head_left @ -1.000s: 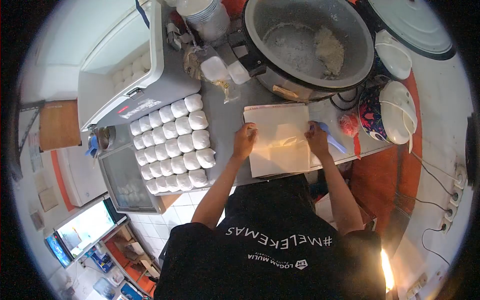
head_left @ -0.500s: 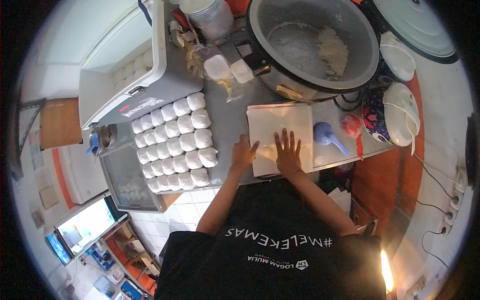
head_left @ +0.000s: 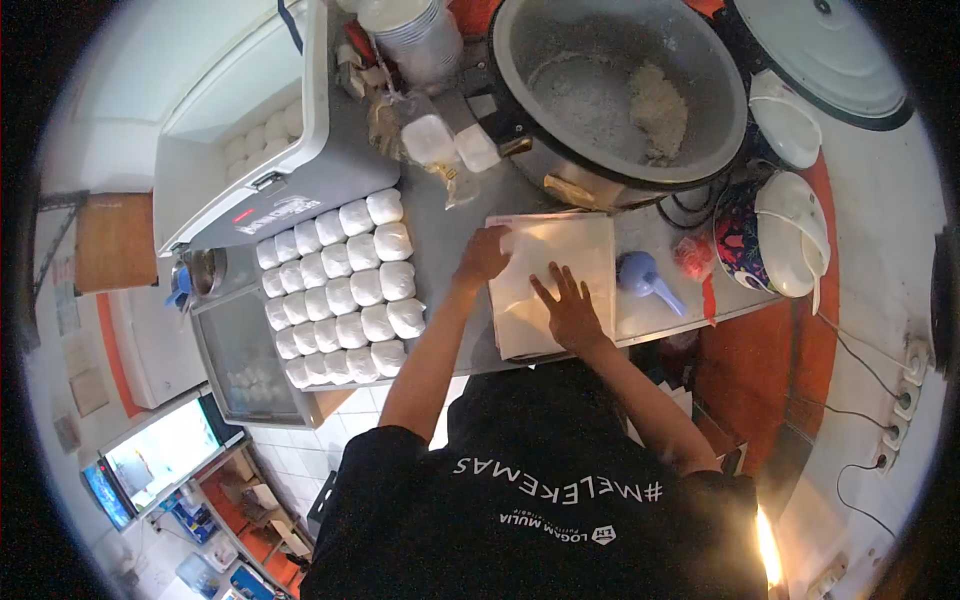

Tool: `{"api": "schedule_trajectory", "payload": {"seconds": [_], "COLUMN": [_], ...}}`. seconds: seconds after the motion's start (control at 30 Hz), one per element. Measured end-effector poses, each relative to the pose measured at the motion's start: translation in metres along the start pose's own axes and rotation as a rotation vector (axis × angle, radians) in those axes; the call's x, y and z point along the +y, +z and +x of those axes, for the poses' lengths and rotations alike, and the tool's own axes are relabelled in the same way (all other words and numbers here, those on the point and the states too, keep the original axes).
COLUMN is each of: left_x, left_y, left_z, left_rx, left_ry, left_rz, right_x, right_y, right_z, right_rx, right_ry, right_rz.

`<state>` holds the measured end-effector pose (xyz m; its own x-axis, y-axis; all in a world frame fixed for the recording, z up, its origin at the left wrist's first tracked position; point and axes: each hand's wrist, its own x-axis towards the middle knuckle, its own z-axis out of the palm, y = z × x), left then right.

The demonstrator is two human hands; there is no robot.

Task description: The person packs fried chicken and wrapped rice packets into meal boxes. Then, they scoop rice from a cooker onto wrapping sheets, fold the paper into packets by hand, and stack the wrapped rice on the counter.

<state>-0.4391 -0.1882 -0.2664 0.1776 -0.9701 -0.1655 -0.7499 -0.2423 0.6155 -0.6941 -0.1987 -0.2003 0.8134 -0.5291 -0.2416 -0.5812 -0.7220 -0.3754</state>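
A stack of pale wrapping paper sheets lies on the metal counter in front of me. My left hand is at the upper part of the stack's left edge, its fingers drawn together on the paper. My right hand rests on the sheets with its fingers spread, holding nothing. To the left of the stack, several rows of white wrapped bundles stand close together. A light blue scoop lies just right of the paper.
A big pot with rice clinging inside stands behind the paper. An open cooler box holds more white bundles at the back left. On the right are a patterned container, a white bowl and a red plastic bundle.
My left hand has moved up along the paper's left edge and onto its corner area. My right hand stays on the sheets, with its fingers slightly shifted. The view has moved a little.
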Motion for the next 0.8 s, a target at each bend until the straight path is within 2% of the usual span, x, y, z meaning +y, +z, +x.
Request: {"api": "schedule_trajectory", "payload": {"seconds": [0.03,0.13,0.23,0.33,0.37,0.47,0.6,0.63,0.67,0.7,0.73,0.77,0.8], "left_x": [-0.007,0.044,0.035,0.043,0.070,0.071,0.079,0.083,0.086,0.076,0.078,0.079,0.078], "left_y": [0.001,-0.019,0.001,0.005,-0.015,0.000,0.011,0.013,0.014,0.027,0.026,0.025,0.022], "left_z": [0.004,0.010,0.040,0.030,0.012,-0.039,-0.074,-0.080,-0.084,-0.087,-0.087,-0.091,-0.094], "left_rx": [-0.075,-0.286,-0.326,-0.273,-0.282,-0.035,0.122,0.142,0.158,0.050,0.076,0.101,0.127], "left_ry": [0.060,0.056,0.381,0.474,0.433,0.460,0.459,0.422,0.388,0.280,0.295,0.305,0.315], "left_rz": [0.037,0.603,0.078,0.106,0.159,0.052,-0.036,-0.060,-0.084,-0.159,-0.051,0.057,0.168], "right_x": [0.003,0.001,0.001,0.002,0.002,0.001,-0.011,-0.015,-0.009,0.001,0.012,0.022,0.029], "right_y": [-0.001,-0.002,-0.004,-0.008,-0.004,-0.005,-0.039,-0.041,-0.030,-0.009,0.007,0.015,0.018], "right_z": [0.002,-0.003,0.000,0.006,0.008,-0.001,-0.011,-0.008,-0.005,0.002,0.005,0.001,-0.007], "right_rx": [0.019,0.009,-0.072,-0.121,-0.125,-0.113,-0.032,0.239,0.274,0.310,0.346,0.168,0.195], "right_ry": [-0.005,-0.013,0.009,0.040,0.050,0.005,-0.080,-0.160,-0.138,-0.118,-0.104,0.015,-0.013], "right_rz": [-0.022,-0.024,0.029,0.007,0.007,-0.068,-0.021,0.091,0.109,0.125,0.138,0.080,0.080]}}
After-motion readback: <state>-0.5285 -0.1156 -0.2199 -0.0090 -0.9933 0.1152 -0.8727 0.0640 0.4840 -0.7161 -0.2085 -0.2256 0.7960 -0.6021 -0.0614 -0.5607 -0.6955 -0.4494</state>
